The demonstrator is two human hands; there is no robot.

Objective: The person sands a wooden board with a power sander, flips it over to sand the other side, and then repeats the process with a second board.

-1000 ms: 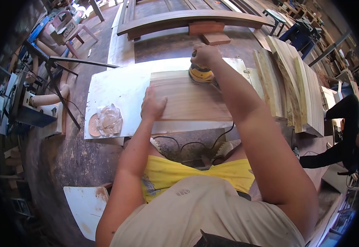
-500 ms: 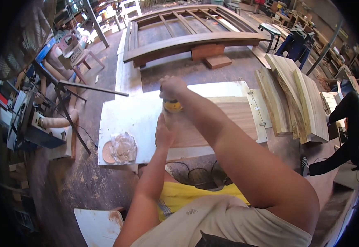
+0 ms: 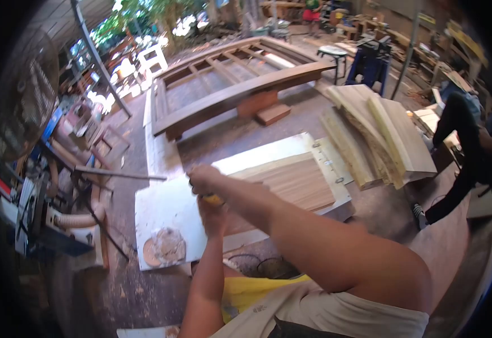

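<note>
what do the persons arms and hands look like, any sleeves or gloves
Both arms are bare along all that shows, with no sleeve reaching the forearms. The left hand and right hand wear no gloves, and no watch or band shows. A pale beige shirt covers the shoulders; yellow fabric shows lower down.

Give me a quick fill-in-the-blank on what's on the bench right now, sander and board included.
1. The right hand grips the top of a ____ sander.
2. The left hand rests flat on the ____ board being sanded.
3. The board lies on a ____ work panel.
4. A stack of curved planks lies to the ____ of the board.

Missing words: yellow; wooden; white; right
</note>
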